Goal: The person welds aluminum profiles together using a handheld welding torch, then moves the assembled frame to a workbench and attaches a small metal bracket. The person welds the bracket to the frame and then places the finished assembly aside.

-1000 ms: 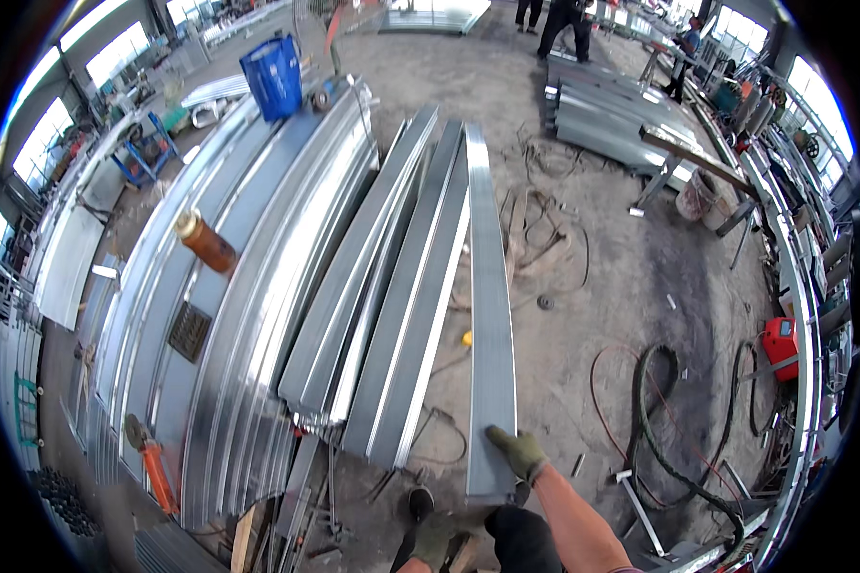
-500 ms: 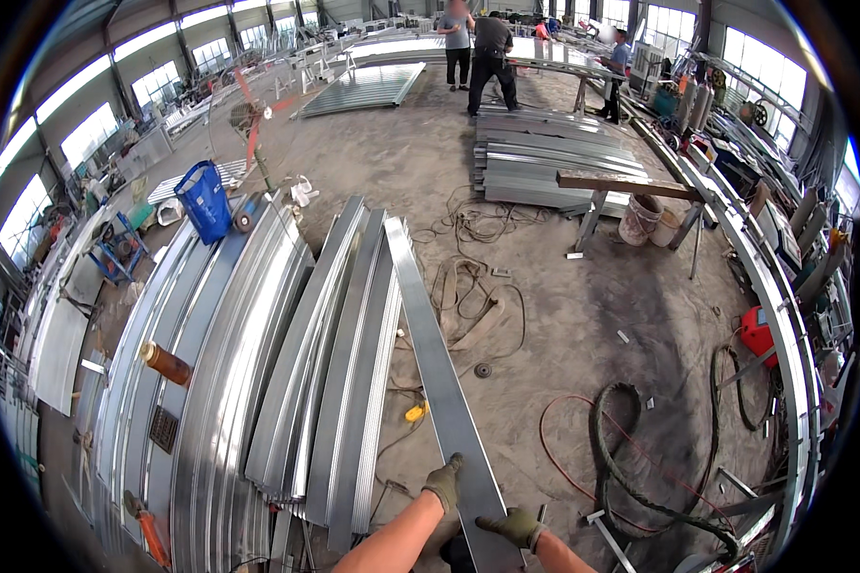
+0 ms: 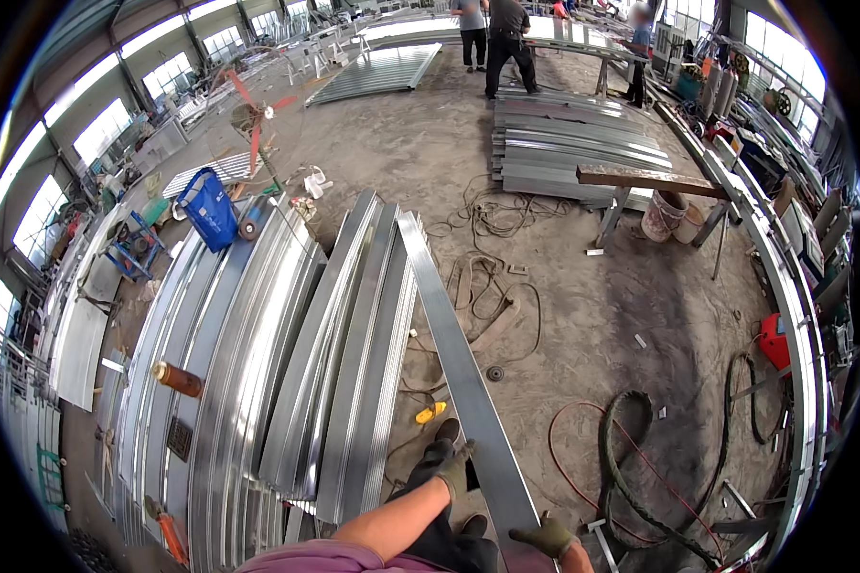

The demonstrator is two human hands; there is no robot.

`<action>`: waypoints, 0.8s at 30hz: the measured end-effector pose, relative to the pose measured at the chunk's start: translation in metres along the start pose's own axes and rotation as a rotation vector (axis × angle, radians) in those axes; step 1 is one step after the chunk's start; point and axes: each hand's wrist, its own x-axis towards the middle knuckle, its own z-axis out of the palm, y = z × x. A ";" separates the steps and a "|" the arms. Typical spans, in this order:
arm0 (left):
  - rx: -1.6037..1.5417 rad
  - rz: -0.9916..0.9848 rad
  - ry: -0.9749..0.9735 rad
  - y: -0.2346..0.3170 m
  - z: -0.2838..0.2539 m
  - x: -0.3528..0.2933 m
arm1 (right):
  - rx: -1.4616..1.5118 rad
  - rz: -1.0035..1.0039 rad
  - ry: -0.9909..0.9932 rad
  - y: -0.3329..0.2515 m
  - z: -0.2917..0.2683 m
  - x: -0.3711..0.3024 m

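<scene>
A long grey sheet-metal plank (image 3: 463,377) slants from beside the metal stack's far end down to the lower edge. My left hand (image 3: 455,470), in an olive work glove, is closed on its left edge. My right hand (image 3: 545,538), gloved alike, grips its right edge nearer to me, fingers across the top face. The undersides of both grips are hidden. Just left of the plank lies a stack of similar ribbed metal profiles (image 3: 354,382).
A blue bag (image 3: 206,208), a brown cylinder (image 3: 178,379) and an orange-handled tool (image 3: 172,538) rest on the left stacks. Cables (image 3: 487,286) and a thick dark hose (image 3: 607,458) lie on the floor. A rusty beam (image 3: 650,181) stands on legs at right; people (image 3: 509,43) work beyond.
My view has shifted, so the scene sits further right and my legs and shoes now show. Both hands remain on the plank; the left one has moved to its left edge.
</scene>
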 end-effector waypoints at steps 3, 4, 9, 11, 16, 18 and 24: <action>-0.071 -0.011 -0.109 0.094 -0.031 0.064 | 0.260 -0.068 -0.006 0.016 0.015 -0.015; -0.015 0.182 -0.065 0.124 -0.021 0.084 | 0.393 -0.133 0.024 0.045 0.040 -0.011; -0.048 0.116 -0.033 0.277 -0.007 0.149 | 0.188 0.275 -0.068 -0.085 -0.042 -0.049; -0.012 0.071 0.079 0.332 -0.009 0.170 | 0.171 0.333 -0.073 -0.113 -0.054 -0.050; 0.524 0.245 0.484 0.369 -0.006 0.218 | 0.142 0.416 -0.065 -0.147 -0.059 -0.073; 0.344 0.185 0.277 0.355 0.013 0.217 | 0.139 0.475 -0.020 -0.156 -0.057 -0.102; 0.103 0.104 0.138 0.269 0.011 0.137 | -0.083 0.629 -0.069 -0.102 -0.036 -0.189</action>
